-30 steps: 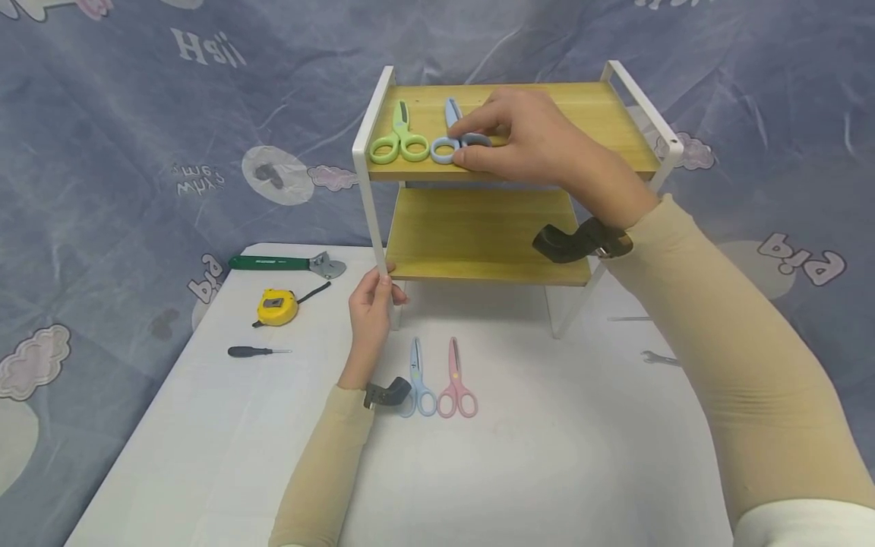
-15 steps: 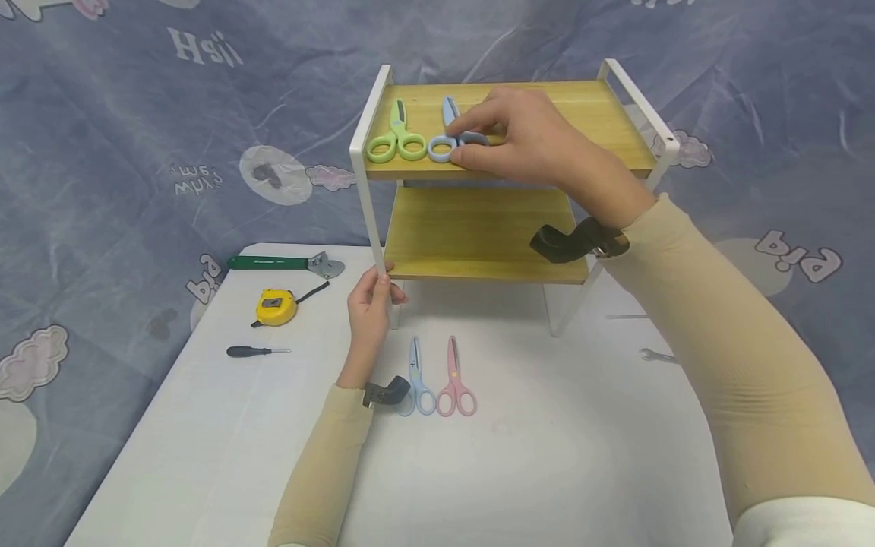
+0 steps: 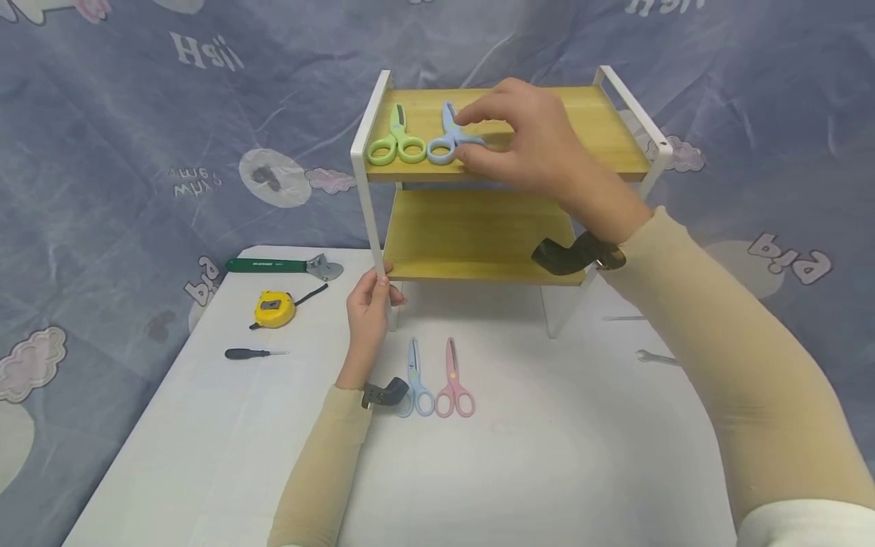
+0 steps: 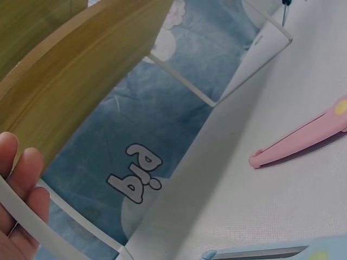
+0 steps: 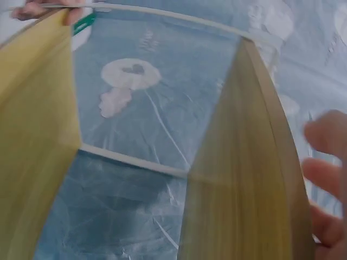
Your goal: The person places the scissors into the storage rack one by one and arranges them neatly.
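Blue scissors [image 3: 452,140] lie on the upper board of a two-tier shelf rack [image 3: 478,177], beside green scissors [image 3: 397,138]. My right hand [image 3: 529,140] hovers at the blue pair, thumb and fingers spread apart; its palm hides part of the right handle loop. In the right wrist view, the fingers [image 5: 325,176] show beside the board edge. My left hand [image 3: 369,310] grips the rack's white front-left leg near the lower board; the left wrist view shows its fingers [image 4: 30,168] around that bar. Below, another blue pair of scissors [image 3: 414,374] and pink scissors [image 3: 453,377] lie on the table.
At the table's left lie a green-handled adjustable wrench [image 3: 270,265], a yellow tape measure [image 3: 275,310] and a dark screwdriver [image 3: 246,354]. A spanner [image 3: 655,356] and a thin rod [image 3: 623,318] lie right of the rack, near my right forearm. A patterned cloth [image 3: 123,152] hangs behind.
My right thumb and fingers have spread and let go of the blue scissors, which stay on the upper board. The left hand keeps its grip on the rack's leg.
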